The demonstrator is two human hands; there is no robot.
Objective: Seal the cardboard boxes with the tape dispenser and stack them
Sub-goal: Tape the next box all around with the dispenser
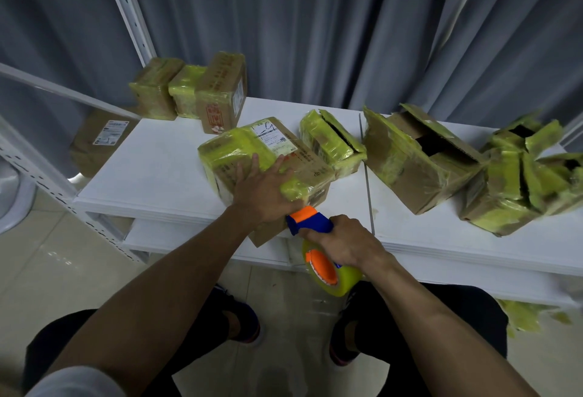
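Note:
A cardboard box [284, 150] wrapped in yellowish tape, with a white label on top, lies at the front edge of the white table [148, 169]. My left hand [265, 188] rests flat on its near side with fingers spread. My right hand [344, 239] grips the blue and orange tape dispenser [310, 223], whose head touches the box's near lower edge. The yellowish tape roll [331, 273] hangs below my right hand.
Three taped boxes [189, 90] stand at the table's back left. Open boxes with loose flaps sit to the right: a small one [331, 141], a bigger one [416, 160] and a torn one [520, 172]. A brown parcel [97, 141] lies behind the white shelf frame [41, 176]. Grey curtains hang behind.

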